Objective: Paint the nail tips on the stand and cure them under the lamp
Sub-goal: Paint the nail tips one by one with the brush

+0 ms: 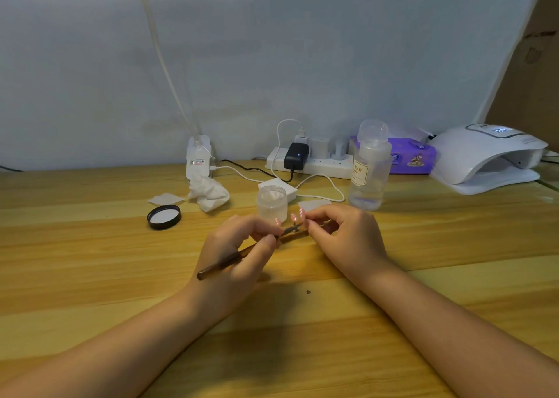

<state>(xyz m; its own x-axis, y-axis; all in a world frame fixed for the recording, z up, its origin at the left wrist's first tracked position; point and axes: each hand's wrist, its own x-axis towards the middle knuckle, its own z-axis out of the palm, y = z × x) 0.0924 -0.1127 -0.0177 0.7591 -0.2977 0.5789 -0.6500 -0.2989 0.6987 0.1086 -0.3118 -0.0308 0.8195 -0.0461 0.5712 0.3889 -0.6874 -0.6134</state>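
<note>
My left hand grips a brown nail brush like a pen, its tip reaching the pink nail tips on a small stand. From the right, my right hand pinches that stand with curled fingers and holds it just above the wooden table. An open frosted jar stands right behind the hands, and its black lid lies to the left. The white curing lamp sits at the back right, its display lit.
A clear pump bottle stands behind my right hand. A power strip with plugs and cables, a purple wipes pack, a crumpled white cloth and a lamp base line the back of the table.
</note>
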